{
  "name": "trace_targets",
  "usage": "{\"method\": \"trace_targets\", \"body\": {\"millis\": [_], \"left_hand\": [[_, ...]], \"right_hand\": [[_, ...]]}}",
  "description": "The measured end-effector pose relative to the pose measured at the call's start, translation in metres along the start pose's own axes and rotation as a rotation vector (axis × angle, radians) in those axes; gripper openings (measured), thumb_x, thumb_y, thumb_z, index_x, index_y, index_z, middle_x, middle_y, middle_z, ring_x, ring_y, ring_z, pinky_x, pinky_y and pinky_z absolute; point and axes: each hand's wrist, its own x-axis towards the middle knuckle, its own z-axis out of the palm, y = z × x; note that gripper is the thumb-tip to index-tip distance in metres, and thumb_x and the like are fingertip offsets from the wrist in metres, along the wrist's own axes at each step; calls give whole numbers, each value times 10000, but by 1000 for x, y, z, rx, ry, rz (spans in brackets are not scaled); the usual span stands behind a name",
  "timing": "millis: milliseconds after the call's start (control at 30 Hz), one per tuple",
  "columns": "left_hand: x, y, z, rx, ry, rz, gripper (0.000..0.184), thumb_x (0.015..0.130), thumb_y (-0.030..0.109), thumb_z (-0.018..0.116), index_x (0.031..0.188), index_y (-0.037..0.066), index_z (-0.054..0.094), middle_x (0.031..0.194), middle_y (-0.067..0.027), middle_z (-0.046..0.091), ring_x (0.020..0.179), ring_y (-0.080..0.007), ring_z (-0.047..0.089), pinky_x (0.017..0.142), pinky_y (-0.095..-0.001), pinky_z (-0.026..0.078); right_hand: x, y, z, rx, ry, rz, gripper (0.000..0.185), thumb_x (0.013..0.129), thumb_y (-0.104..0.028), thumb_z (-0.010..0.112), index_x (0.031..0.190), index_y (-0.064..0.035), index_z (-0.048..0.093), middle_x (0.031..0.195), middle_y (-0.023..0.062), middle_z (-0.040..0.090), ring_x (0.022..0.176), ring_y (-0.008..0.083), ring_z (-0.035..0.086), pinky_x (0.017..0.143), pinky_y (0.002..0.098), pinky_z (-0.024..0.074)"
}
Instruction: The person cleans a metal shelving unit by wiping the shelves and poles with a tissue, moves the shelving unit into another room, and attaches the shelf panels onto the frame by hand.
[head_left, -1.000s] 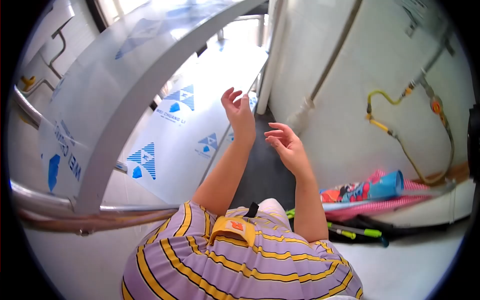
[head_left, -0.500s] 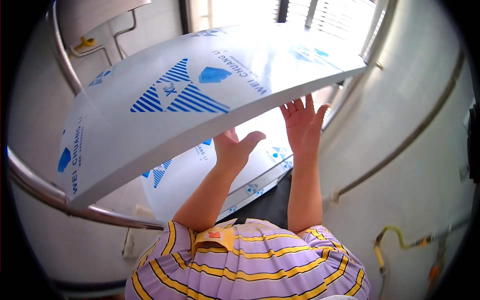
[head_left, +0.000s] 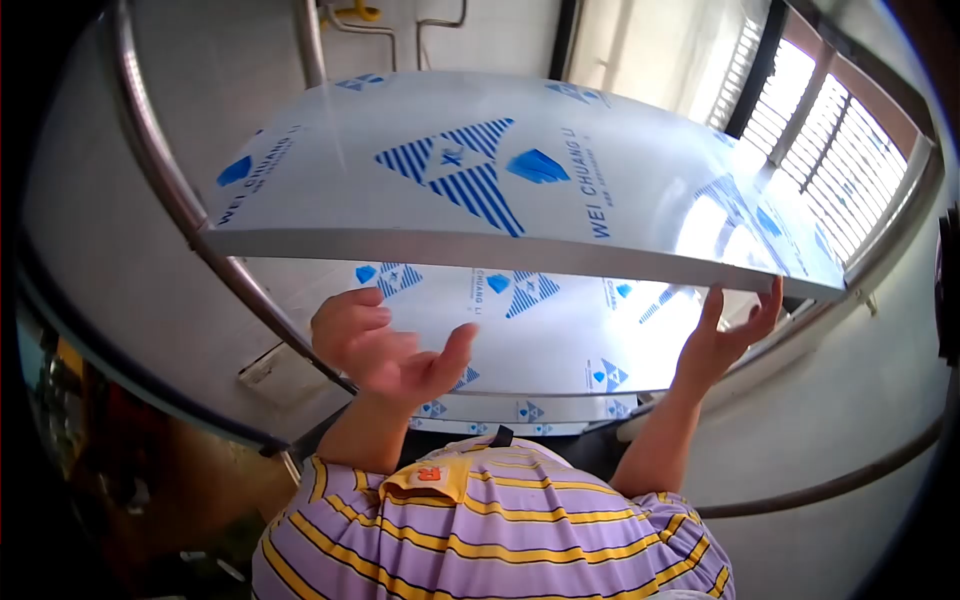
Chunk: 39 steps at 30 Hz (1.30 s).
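Note:
A metal shelf panel (head_left: 450, 170) with blue printed marks spans the view between steel posts. Below its front edge, my left hand (head_left: 385, 345) is raised palm up, slightly blurred, with fingers bent and apart and nothing in it. Farther right, my right hand (head_left: 730, 335) has its thumb and fingers spread, the fingertips at the underside of the panel's front edge near the right corner. A lower shelf (head_left: 560, 350) with the same print shows behind and beneath my hands.
A steel post (head_left: 165, 150) stands at the left and a slatted window (head_left: 840, 130) at the upper right. Bent pipes (head_left: 420, 40) run along the back wall. A dark pipe (head_left: 830, 487) crosses the right wall. Blurred items lie at the lower left.
The view has turned, and the upper panel now lies more level across it. My right hand has moved right to the panel's edge; my left hand has moved left and turned palm up.

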Motion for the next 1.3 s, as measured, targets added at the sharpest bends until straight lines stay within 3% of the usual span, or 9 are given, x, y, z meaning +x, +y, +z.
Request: {"method": "trace_targets", "body": {"millis": [167, 300, 367, 500, 600, 767, 1067, 1233, 1300], "left_hand": [[47, -14, 2, 250, -344, 111, 449, 839, 459, 779, 1223, 290, 618, 1342, -54, 572, 1317, -254, 452, 1019, -411, 390], [59, -21, 18, 278, -558, 116, 517, 769, 229, 859, 1225, 222, 616, 1319, -29, 615, 1263, -216, 539, 1061, -430, 391], [61, -24, 18, 288, -560, 154, 508, 792, 187, 828, 1252, 234, 620, 1270, 12, 645, 1211, -189, 582, 1023, -382, 419], [62, -41, 14, 293, -539, 299, 464, 812, 149, 808, 1244, 200, 647, 1235, 17, 695, 1182, -181, 626, 1000, -356, 473], [60, -52, 15, 261, -514, 355, 423, 827, 138, 801, 1223, 176, 657, 1208, -10, 713, 1143, -210, 662, 983, -384, 520], [61, -53, 18, 254, -490, 364, 432, 811, 190, 826, 1200, 158, 642, 1200, -56, 710, 1124, -253, 672, 991, -439, 528], [70, -36, 20, 346, -587, 265, 551, 753, 292, 864, 1193, 184, 551, 1323, -78, 632, 1238, -306, 592, 1021, -527, 493], [84, -20, 22, 581, -497, 374, 559, 737, 298, 871, 1184, 205, 549, 1372, -74, 603, 1320, -352, 516, 1128, -578, 345], [83, -18, 17, 530, -556, 263, 491, 756, 167, 836, 1180, 197, 589, 1413, -15, 582, 1326, -267, 519, 1092, -472, 395]], "right_hand": [[3, 13, -11, -205, 109, -276, 747, 684, -344, 936, 1283, -88, 570, 1227, 97, 464, 1133, 251, 461, 983, 358, 427], [34, 24, -6, -372, 145, -566, 593, 744, -445, 864, 1197, -137, 637, 1355, 86, 479, 1338, 268, 373, 1076, 469, 361], [47, 30, -4, -648, 69, -602, 607, 778, -467, 824, 1244, -152, 596, 1382, 87, 522, 1342, 274, 429, 1088, 495, 370], [76, 66, -8, -372, 16, -708, 355, 905, -311, 737, 1204, -187, 592, 1186, -12, 657, 1216, 189, 568, 1080, 429, 337], [91, 65, -20, -322, -101, -706, 368, 814, -108, 798, 1133, -216, 650, 1111, -9, 700, 1119, 203, 646, 1099, 451, 368], [101, 63, -27, -254, -164, -701, 474, 712, -207, 886, 1120, -234, 647, 1117, -44, 698, 1114, 182, 652, 1087, 461, 407], [116, 69, -30, -183, -160, -765, 365, 745, -250, 862, 1053, -199, 674, 1041, -25, 725, 1035, 180, 691, 985, 395, 497], [118, 68, -22, -203, -126, -806, 314, 775, -208, 843, 1052, -183, 697, 1041, -7, 745, 1024, 177, 698, 924, 366, 516], [116, 73, -19, -194, -87, -810, 293, 779, -210, 842, 1041, -190, 713, 1025, -15, 755, 998, 176, 712, 895, 354, 530]]}}
